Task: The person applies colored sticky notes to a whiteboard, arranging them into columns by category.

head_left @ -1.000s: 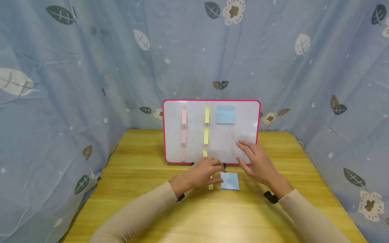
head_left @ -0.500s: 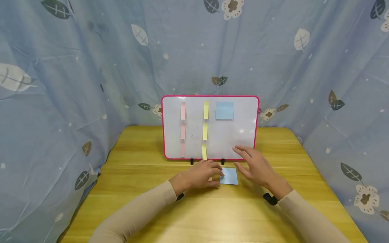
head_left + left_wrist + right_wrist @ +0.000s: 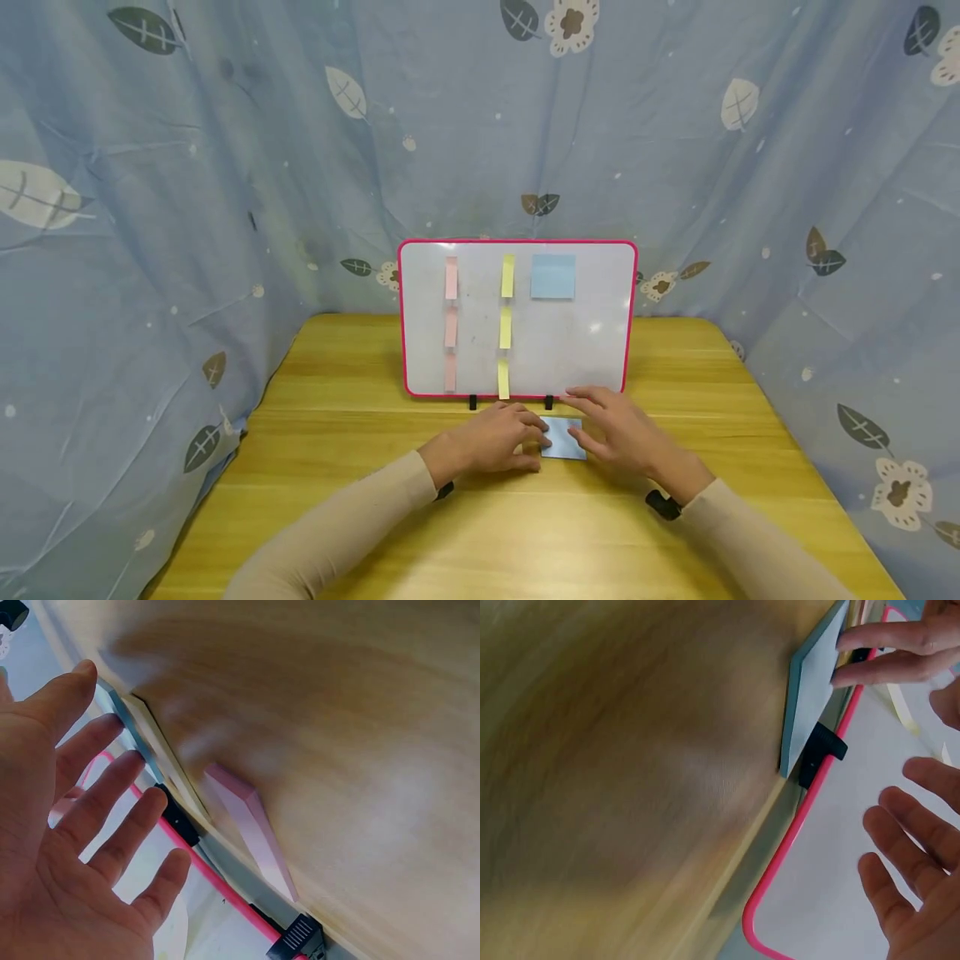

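Note:
A pad of light blue sticky notes [image 3: 562,438] lies on the table before the whiteboard. My left hand [image 3: 487,439] is over its left side, and in the right wrist view two of its fingertips [image 3: 845,675] touch or nearly touch the blue pad [image 3: 810,697]. Over the pad's right part reaches my right hand [image 3: 618,433], fingers spread and loosely bent, holding nothing. A narrow pink pad [image 3: 251,829] and a narrow yellow pad [image 3: 169,754] lie beside the blue one in the left wrist view. In the head view my left hand hides both.
Behind the pads stands a whiteboard [image 3: 577,350] with a pink frame, on black feet [image 3: 473,402]. On it are a column of pink notes [image 3: 451,327], a column of yellow notes [image 3: 506,327] and one blue square note [image 3: 553,277]. A patterned curtain [image 3: 450,125] surrounds the wooden table [image 3: 540,533].
My right hand has come down and left, from in front of the whiteboard to the blue pad. The left hand shifted slightly, uncovering the lowest yellow note; it stays at the pad's left side.

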{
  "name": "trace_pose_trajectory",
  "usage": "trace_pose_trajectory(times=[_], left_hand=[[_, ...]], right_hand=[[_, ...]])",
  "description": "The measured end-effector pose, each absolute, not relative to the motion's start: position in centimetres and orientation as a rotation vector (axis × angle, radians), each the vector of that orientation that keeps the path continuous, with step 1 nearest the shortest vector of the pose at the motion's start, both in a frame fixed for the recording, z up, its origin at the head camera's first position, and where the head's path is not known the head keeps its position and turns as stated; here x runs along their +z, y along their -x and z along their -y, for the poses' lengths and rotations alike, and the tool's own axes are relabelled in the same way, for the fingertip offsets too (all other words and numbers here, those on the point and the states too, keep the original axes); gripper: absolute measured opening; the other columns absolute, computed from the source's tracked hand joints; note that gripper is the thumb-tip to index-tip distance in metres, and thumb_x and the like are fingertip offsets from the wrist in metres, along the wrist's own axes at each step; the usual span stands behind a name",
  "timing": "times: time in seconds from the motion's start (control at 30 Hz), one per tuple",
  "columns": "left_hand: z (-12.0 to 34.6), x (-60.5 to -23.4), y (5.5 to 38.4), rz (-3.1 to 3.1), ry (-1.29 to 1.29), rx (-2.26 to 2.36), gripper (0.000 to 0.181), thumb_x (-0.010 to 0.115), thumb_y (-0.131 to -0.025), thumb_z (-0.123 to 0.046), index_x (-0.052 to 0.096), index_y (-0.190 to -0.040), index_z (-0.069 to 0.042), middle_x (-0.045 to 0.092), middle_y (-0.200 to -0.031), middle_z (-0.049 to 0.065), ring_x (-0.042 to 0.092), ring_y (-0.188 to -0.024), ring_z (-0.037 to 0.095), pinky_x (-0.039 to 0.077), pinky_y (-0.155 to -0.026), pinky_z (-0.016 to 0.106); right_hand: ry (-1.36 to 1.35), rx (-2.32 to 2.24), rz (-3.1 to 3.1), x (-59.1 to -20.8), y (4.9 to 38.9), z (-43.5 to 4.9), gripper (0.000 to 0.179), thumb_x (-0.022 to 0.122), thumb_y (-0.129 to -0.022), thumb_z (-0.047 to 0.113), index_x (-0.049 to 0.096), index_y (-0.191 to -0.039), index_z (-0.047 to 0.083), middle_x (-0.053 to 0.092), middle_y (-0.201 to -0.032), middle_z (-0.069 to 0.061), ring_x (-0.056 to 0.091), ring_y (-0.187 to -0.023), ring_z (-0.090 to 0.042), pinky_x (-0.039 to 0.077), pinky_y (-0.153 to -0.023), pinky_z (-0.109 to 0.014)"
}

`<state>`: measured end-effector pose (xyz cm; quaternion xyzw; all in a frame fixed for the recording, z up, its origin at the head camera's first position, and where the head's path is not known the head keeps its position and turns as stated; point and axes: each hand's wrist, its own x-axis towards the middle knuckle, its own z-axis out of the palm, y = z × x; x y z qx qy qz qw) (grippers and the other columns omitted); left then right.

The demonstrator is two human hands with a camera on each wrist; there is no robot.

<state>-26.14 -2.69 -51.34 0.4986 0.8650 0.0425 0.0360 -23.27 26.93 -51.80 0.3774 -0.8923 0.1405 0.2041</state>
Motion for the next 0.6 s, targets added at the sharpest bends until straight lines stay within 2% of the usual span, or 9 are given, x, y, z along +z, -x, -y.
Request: trace_pose_trajectory(times=[0.4,0.6], left_hand=[[2.71,-51.47,25.96,-2.657,-1.488,0.147,0.042,0.077,-0.113,-0.051,0.08,-0.151,-0.034,0.071,-0.164,-0.005,0.063,-0.157,0.024,0.053,-0.131,0.051],[2.71,-51.36,26.09,-2.664,-1.504,0.147,0.042,0.077,-0.113,-0.051,0.08,-0.151,-0.034,0.071,-0.164,-0.004,0.064,-0.154,0.023,0.055,-0.129,0.048]], right_hand=[[-1.055,0.399,2.743,-52.3,22.69,-26.21,0.055,0.087,-0.107,0.037,0.074,-0.154,0.011,0.074,-0.152,-0.009,0.076,-0.133,-0.031,0.066,-0.112,-0.057],[-1.097,0.413,2.785,-52.52,23.07,-25.91,0.057,0.087,-0.107,0.041,0.075,-0.152,0.009,0.074,-0.153,-0.01,0.074,-0.135,-0.03,0.065,-0.113,-0.054]])
